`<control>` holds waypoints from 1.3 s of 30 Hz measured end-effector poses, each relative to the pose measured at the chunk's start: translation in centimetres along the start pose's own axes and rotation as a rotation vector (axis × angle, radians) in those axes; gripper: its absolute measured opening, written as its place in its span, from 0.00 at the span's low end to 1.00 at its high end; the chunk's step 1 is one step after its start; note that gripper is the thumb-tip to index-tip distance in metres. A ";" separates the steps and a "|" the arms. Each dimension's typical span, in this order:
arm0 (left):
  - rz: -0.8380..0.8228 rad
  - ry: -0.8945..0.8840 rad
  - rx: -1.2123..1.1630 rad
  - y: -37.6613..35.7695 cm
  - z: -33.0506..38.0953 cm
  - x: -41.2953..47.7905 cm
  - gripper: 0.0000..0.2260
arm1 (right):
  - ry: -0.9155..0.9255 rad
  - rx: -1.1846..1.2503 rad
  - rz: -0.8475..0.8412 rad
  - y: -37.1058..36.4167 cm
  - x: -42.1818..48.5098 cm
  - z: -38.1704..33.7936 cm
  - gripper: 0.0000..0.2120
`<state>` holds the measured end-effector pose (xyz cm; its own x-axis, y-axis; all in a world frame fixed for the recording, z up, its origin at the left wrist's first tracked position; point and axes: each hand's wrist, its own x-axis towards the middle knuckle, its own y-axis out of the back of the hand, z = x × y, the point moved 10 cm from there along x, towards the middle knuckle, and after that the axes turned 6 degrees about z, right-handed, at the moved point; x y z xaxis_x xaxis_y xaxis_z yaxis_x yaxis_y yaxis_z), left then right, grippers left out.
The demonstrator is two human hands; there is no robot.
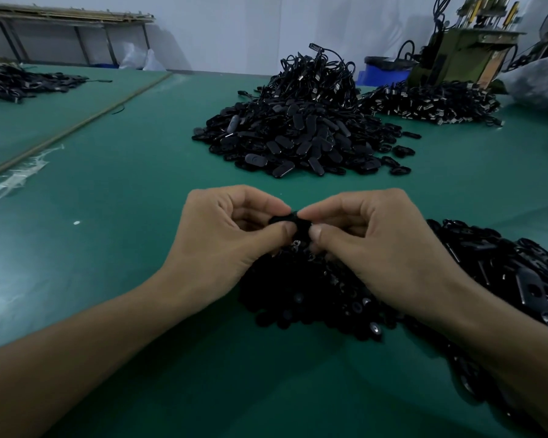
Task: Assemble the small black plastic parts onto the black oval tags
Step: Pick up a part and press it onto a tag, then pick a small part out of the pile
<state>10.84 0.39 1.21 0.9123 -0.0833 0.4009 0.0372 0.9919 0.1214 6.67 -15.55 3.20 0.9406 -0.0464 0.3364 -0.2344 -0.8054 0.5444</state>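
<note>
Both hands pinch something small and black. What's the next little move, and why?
Probably a squeeze to snap it together: the left hand and right hand both pinch the black piece between thumb and fingers, tips nearly meeting above the near pile.

1. The left hand (222, 235) and the right hand (377, 245) meet above the green surface (124, 216), each pinching the same black piece (290, 221) between thumb and forefinger; its shape is too dark to tell.
2. Right under them lies a heap of small black parts (314, 295).
3. Flat black tags (503, 270) spread beside the right forearm.
4. Farther off sits a pile of oval tags (298, 137), with a second pile (431, 102) near a green machine (462, 55).
</note>
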 end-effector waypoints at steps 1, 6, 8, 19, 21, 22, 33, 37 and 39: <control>0.055 -0.019 0.045 0.7 0.1 0.4 0.11 | 0.016 -0.091 -0.006 0.4 0.2 -0.2 0.11; 0.299 -0.015 0.185 5.8 -1.1 3.3 0.11 | -0.045 -0.763 -0.086 3.3 2.0 2.8 0.19; 0.318 0.006 0.269 6.8 -2.1 3.9 0.12 | -0.139 -0.925 -0.134 4.5 2.3 5.1 0.16; 0.164 0.029 0.728 6.2 -4.1 4.7 0.11 | -0.211 -0.962 -0.070 6.0 2.8 7.9 0.13; 0.168 0.015 0.786 6.1 -4.1 4.6 0.13 | -0.226 -0.900 -0.054 6.2 3.0 8.2 0.13; 0.169 0.000 0.812 6.1 -4.0 4.6 0.14 | -0.236 -0.875 -0.050 6.3 3.1 8.5 0.11; 0.166 -0.296 0.588 1.8 1.5 1.6 0.06 | -0.251 -0.704 -0.073 6.8 4.3 9.5 0.10; 0.072 -0.323 0.407 -0.5 2.3 0.0 0.06 | -0.129 -0.600 0.063 7.0 4.2 7.2 0.10; 0.053 -0.335 0.355 -0.9 2.6 -0.6 0.05 | -0.028 -0.470 0.109 6.7 4.0 4.5 0.07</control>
<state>9.23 -0.72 3.23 0.7254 -0.1179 0.6781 -0.2002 0.9065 0.3718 9.94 -23.76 4.70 0.9091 -0.1363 0.3936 -0.4115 -0.4408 0.7977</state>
